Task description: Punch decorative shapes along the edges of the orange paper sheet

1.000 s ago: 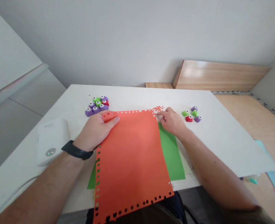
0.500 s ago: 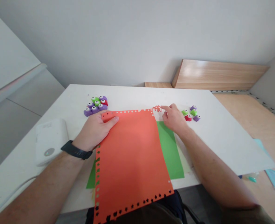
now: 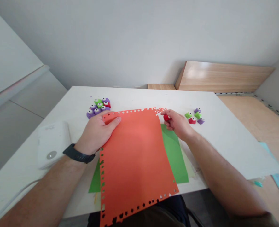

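Note:
An orange paper sheet with punched shapes along its edges lies tilted over a green sheet on the white table. My left hand grips the orange sheet's far left corner, thumb on top. My right hand is closed around a small red paper punch next to the sheet's far right corner. Tiny orange paper cut-outs lie scattered just beyond that corner.
A cluster of purple, green and red punches sits at the far left, a smaller group of punches to the right. A white device with a cable lies at the left edge. A wooden board leans behind the table.
My right hand has picked up a red punch beside the scraps. The orange sheet has shifted slightly, its far edge lifted a little by my left hand.

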Demonstrator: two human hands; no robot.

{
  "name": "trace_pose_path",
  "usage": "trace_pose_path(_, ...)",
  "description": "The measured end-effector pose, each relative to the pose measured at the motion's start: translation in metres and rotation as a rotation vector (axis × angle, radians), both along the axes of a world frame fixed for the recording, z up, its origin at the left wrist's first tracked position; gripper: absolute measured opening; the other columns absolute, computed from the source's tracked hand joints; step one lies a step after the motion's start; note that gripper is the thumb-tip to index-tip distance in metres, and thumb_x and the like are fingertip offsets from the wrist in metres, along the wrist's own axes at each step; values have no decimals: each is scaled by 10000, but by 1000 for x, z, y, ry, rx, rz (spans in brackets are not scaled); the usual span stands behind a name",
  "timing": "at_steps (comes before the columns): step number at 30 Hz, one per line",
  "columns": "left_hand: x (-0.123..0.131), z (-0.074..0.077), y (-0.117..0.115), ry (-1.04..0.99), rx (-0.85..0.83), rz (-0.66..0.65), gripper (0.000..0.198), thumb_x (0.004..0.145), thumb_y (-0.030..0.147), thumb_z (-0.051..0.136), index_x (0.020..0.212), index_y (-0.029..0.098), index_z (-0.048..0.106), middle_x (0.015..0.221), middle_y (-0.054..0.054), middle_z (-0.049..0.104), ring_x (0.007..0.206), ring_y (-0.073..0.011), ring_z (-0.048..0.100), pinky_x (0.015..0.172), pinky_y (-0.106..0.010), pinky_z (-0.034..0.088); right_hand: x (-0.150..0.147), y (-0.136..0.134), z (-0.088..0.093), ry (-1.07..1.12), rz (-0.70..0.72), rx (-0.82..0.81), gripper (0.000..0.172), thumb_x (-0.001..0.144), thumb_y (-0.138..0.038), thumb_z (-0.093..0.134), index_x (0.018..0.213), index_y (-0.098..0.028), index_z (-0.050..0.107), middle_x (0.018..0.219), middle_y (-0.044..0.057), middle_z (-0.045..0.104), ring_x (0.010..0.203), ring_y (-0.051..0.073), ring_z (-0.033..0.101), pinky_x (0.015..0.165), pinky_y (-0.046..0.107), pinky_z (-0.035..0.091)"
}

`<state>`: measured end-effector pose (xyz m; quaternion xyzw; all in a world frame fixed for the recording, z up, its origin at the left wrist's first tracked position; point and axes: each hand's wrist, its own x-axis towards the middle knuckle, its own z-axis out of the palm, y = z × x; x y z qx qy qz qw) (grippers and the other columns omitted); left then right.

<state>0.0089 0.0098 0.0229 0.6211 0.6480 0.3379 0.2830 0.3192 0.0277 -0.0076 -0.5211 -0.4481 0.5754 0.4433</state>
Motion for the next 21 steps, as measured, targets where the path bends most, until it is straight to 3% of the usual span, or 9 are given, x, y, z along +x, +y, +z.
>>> trace_pose_path(6,0,-2,0,-18,40,0,376,902,488,716,1137,196,754,1172,-64,784,987,-250,722,1020,-387,522,2,-4,5,166,47,-18,330,829,-462,832,991,-204,705,839,6,600,689,125,503,560,272,311)
trace_pose_path(11,2,1,0,-37,75,-24,319,906,469,715,1074,202,756,1100,-49,788,941,-233,713,924,-341,548,4,-1,4,202,61,-16,323,843,-479,846,919,-182,744,854,27,632,718,126,521,580,270,335)
trace_pose_path(21,1,-1,-2,-65,93,-32,274,907,437,731,1062,212,756,1054,-26,781,892,-204,700,873,-307,545,3,-5,9,208,71,34,313,854,-457,851,1020,-208,760,926,23,686,727,123,554,584,272,362)
